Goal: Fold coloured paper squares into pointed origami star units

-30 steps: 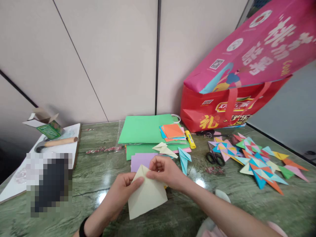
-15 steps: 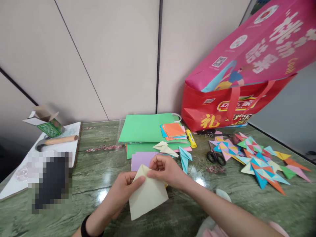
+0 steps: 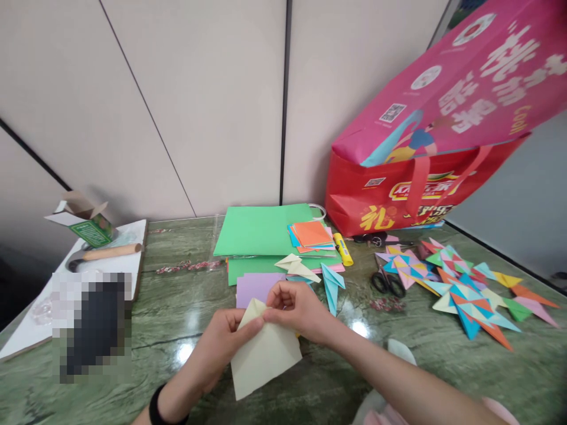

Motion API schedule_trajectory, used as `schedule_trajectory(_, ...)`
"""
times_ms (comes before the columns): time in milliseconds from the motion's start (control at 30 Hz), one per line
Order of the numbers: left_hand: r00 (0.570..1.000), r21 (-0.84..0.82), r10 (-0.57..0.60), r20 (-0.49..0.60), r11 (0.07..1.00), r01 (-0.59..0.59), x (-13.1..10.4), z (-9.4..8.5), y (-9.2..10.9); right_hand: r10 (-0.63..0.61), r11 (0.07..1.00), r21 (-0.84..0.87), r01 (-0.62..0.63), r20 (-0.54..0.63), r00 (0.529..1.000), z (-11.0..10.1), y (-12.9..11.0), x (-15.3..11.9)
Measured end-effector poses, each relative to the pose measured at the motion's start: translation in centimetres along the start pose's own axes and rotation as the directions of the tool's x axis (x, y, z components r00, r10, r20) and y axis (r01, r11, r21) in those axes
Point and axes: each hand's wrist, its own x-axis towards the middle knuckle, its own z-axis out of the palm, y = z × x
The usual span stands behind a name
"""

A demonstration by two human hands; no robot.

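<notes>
A pale cream sheet of origami paper (image 3: 264, 360), folded to a point at its top, is held above the table between both hands. My left hand (image 3: 221, 339) pinches its left edge, thumb lying on the front face. With thumb and curled fingers, my right hand (image 3: 295, 310) grips the folded upper right side. Just behind the hands lie purple paper (image 3: 257, 287), a folded cream piece (image 3: 297, 268) and a folded light-blue piece (image 3: 331, 286).
Green sheets (image 3: 266, 231) carry a stack of orange-topped paper squares (image 3: 312, 233); a yellow glue stick (image 3: 343, 249) is beside them. Scissors (image 3: 387, 282) and folded paper stars (image 3: 472, 298) lie right, below a red bag (image 3: 376, 200). A white board (image 3: 35, 316) holds a sickle (image 3: 110, 252) and small box (image 3: 91, 227).
Both hands keep their grip on the cream paper. The thumbs have shifted slightly along the upper fold, and the sheet's lower edge has tipped a little downward.
</notes>
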Motion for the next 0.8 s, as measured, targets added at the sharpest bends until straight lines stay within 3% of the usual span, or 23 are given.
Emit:
schedule_trajectory(267, 0.999, 0.086, 0.029, -0.042, 0.996, -0.026, 0.1, 0.0, -0.4, -0.008, 1.0, 0.022, 0.008, -0.004, 1.0, 0.2, 0.1, 0.0)
schedule_trajectory(467, 0.998, 0.206, 0.064, -0.016, 0.977, -0.059, 0.0, 0.1, 0.2, 0.091, 0.99, 0.103, -0.097, 0.065, 0.994, 0.0, 0.1, 0.1)
schedule_trajectory(633, 0.992, 0.372, 0.122, 0.024, 0.92, -0.122, -0.2, 0.4, 0.8, 0.091, 0.99, 0.102, -0.096, 0.051, 0.995, 0.1, 0.0, 0.0)
schedule_trajectory(800, 0.989, 0.415, 0.14, 0.055, 0.897, -0.15, -0.1, 0.4, 0.7, 0.112, 0.985, 0.127, -0.118, 0.055, 0.992, 0.2, -0.1, 0.0)
